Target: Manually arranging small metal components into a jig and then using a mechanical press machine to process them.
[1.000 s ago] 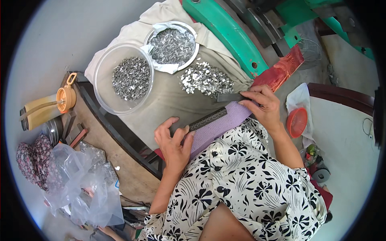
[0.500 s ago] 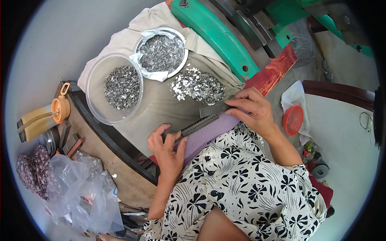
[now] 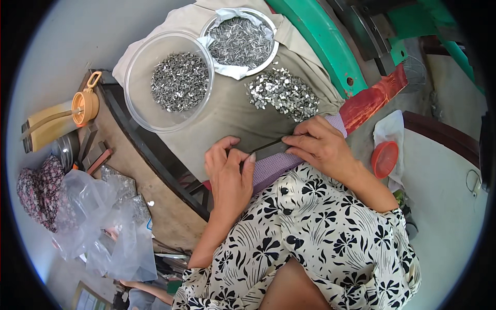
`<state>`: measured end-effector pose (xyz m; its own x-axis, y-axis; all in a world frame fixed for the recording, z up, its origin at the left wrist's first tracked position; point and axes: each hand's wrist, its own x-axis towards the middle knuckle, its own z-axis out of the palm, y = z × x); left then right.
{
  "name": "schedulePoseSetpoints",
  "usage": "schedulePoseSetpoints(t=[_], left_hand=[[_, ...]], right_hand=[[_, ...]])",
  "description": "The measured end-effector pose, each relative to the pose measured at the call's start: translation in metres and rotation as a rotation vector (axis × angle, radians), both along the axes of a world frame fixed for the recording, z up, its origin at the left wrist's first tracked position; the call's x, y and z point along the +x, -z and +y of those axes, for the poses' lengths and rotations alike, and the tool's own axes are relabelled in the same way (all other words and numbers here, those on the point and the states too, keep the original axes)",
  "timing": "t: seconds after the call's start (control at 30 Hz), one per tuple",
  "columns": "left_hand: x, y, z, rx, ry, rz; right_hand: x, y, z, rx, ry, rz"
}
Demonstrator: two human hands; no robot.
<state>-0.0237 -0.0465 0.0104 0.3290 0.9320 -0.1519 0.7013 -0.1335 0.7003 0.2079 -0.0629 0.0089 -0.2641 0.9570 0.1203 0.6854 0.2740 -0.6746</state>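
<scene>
A dark, flat metal strip [image 3: 271, 150] runs between my hands above a purple checked cloth [image 3: 271, 168] at my lap. My left hand [image 3: 227, 168] pinches its left end, thumb against the near side. At the right end, the thumb and fingers of my right hand [image 3: 321, 145] are closed on the strip. Whether a second, slotted strip lies under it cannot be made out. Just beyond my right hand lies a loose pile of small shiny metal pieces [image 3: 284, 93] on the beige cloth [image 3: 227, 111].
A clear round tub [image 3: 132, 111] of small metal bits and a lined metal bowl [image 3: 275, 49] of thin pieces stand beyond. A green machine frame [image 3: 330, 46] rises at the far right. A red basket [image 3: 385, 160] sits right, plastic bags [image 3: 113, 227] left. Someone's arm [image 3: 150, 290] shows lower left.
The slotted strip with its row of small pieces no longer shows; the flat strip spans between my hands, which are closer together. The view has shifted, and another person's arm appears lower left.
</scene>
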Motion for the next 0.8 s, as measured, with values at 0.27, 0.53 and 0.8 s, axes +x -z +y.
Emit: schedulePoseSetpoints(t=[0.27,0.53,0.8], left_hand=[[0.006,-0.003,-0.001,-0.024,0.005,0.059],[-0.002,-0.002,-0.001,-0.041,0.014,0.044],[0.002,-0.014,0.008,0.242,0.267,0.049]], right_hand=[[0.004,0.000,-0.006,-0.021,0.006,-0.011],[0.014,0.017,-0.023,0.112,0.193,-0.045],[0.031,0.019,-0.023,0.261,0.041,0.019]])
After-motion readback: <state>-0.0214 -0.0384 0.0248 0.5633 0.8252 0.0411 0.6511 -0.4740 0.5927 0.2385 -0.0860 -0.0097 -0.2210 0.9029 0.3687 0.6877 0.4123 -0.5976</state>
